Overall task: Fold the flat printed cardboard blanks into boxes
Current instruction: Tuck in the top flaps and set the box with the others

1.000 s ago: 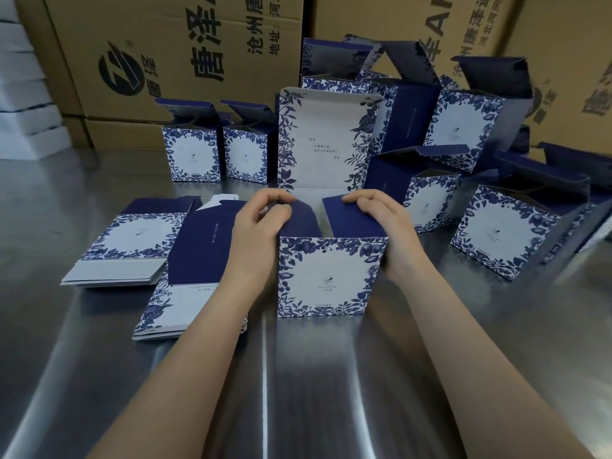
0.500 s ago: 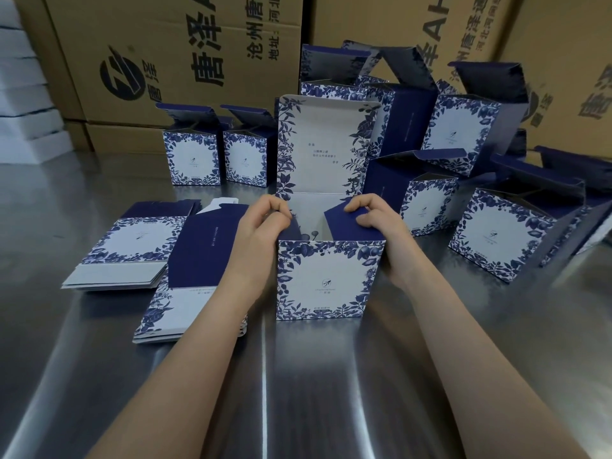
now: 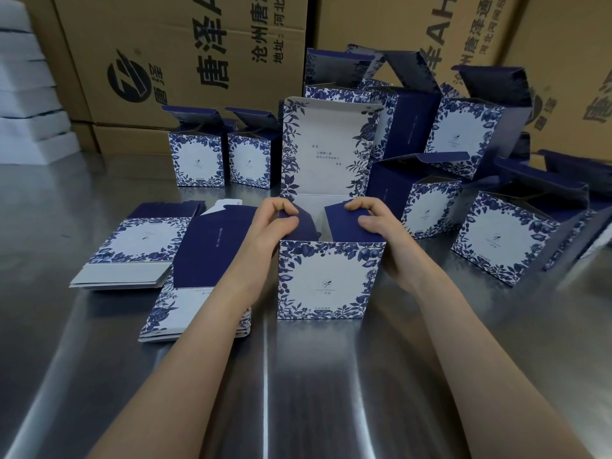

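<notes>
A blue-and-white floral box [image 3: 326, 279] stands upright on the steel table in front of me, its printed lid raised straight up behind it. My left hand [image 3: 270, 226] pinches the box's left navy side flap between thumb and fingers. My right hand [image 3: 376, 223] grips the right navy side flap, fingers curled over its far edge and thumb on top. Both flaps lean inward over the open top, with a gap between them. Two piles of flat printed blanks [image 3: 132, 253] lie to the left, the nearer pile [image 3: 198, 286] partly under my left forearm.
Folded boxes with open lids stand behind: two at the back left [image 3: 197, 162], several crowded at the right [image 3: 506, 236]. Large brown cartons [image 3: 185, 54] wall off the back. White foam slabs [image 3: 26, 104] are stacked at the far left. The steel table [image 3: 314, 385] stretches toward me.
Both side flaps have been lifted from nearly flat over the opening to a steeper inward lean, widening the gap. My hands kept their hold; the view shifted slightly.
</notes>
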